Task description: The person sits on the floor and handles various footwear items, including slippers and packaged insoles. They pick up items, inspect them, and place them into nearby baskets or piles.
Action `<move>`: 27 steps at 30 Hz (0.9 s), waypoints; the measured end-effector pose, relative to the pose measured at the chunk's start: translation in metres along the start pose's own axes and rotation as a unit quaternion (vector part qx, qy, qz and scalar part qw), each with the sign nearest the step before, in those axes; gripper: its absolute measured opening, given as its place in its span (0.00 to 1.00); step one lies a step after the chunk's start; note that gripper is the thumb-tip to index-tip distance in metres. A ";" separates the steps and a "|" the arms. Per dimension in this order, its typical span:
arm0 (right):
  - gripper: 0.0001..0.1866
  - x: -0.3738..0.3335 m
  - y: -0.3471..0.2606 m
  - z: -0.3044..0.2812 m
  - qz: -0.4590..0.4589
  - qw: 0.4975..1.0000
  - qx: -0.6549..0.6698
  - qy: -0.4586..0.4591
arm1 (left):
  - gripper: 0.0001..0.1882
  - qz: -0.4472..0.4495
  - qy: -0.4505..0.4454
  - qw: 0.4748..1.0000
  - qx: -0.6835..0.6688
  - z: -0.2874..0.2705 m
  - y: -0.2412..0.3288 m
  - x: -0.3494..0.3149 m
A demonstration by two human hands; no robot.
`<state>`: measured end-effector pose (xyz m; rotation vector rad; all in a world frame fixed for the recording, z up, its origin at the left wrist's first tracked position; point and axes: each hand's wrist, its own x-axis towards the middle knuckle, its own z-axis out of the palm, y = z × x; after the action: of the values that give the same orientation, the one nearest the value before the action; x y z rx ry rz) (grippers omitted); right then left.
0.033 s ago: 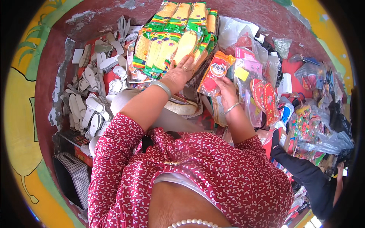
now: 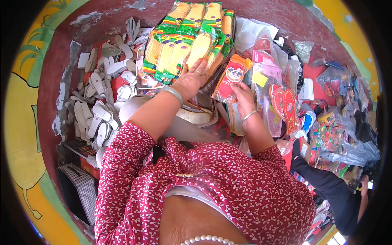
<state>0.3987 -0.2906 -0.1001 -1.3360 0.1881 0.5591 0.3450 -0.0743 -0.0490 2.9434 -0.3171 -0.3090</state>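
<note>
My left hand (image 2: 192,80) lies with fingers stretched out on the lower edge of a packet of yellow insoles (image 2: 201,45). That packet rests on top of several like it, with green and striped wrappers, heaped in a dark-sided box. To the right, my right hand (image 2: 244,97) grips the lower edge of an orange and red packet (image 2: 232,77), thumb on its front. The packet is tilted and has a round white label. Close beside it, a pair of red patterned insoles (image 2: 283,107) sits in clear plastic.
Many white and grey insoles (image 2: 96,81) are piled on the left. Pink packets (image 2: 265,67) and clear bags lie right of my right hand. A houndstooth box (image 2: 79,192) stands at lower left. Another person's dark sleeve (image 2: 326,183) reaches in at right. A maroon wall edge (image 2: 98,24) borders the far side.
</note>
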 end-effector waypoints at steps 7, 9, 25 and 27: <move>0.10 0.005 0.013 0.015 -0.083 0.994 -0.074 0.012 | 0.17 -0.043 0.057 0.997 -0.020 0.005 -0.004 0.003; 0.12 0.017 0.025 0.017 -0.152 0.976 -0.155 0.024 | 0.16 -0.046 0.053 0.997 -0.024 0.001 -0.001 0.003; 0.17 0.038 0.005 0.051 -0.052 0.993 -0.024 -0.102 | 0.34 -0.027 0.122 0.992 0.034 0.013 -0.005 0.003; 0.14 0.057 0.013 0.038 -0.034 0.987 -0.145 -0.054 | 0.34 -0.022 0.119 0.992 0.019 0.013 -0.005 0.006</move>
<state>0.4340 -0.2367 -0.1268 -1.5839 -0.0289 0.6163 0.3486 -0.0723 -0.0640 2.9864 -0.2277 0.0459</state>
